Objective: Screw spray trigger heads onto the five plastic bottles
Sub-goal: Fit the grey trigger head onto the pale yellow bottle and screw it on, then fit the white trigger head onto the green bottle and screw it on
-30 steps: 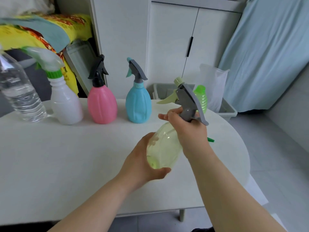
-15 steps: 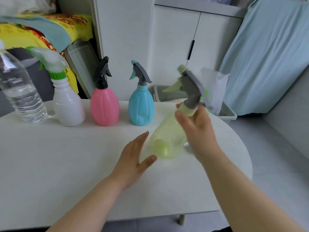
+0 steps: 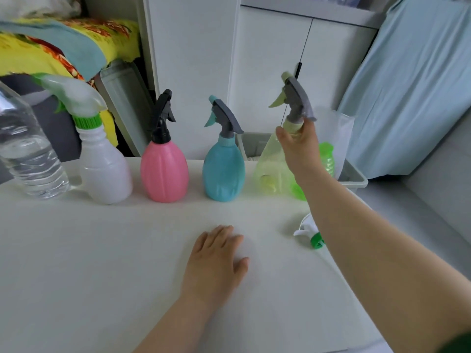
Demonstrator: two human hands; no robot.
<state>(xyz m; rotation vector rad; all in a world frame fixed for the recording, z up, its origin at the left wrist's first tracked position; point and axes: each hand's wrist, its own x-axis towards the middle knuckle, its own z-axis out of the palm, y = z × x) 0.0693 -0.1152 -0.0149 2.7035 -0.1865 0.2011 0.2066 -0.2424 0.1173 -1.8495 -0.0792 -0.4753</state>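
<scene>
Gripping the neck of the upright yellow-green spray bottle [image 3: 270, 169]: right hand [image 3: 299, 146], fingers curled; left hand [image 3: 214, 261] flat on table [image 3: 102, 250].

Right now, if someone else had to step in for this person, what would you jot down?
Left hand: open, flat on the table.
Right hand: grips the neck of the yellow bottle, upright at the right end of the row.
Done: white bottle, pink bottle, blue bottle and the yellow one carry trigger heads.
To do: the green bottle behind the right arm shows no head; a loose trigger head lies on the table beside that arm. Screw it on.
</scene>
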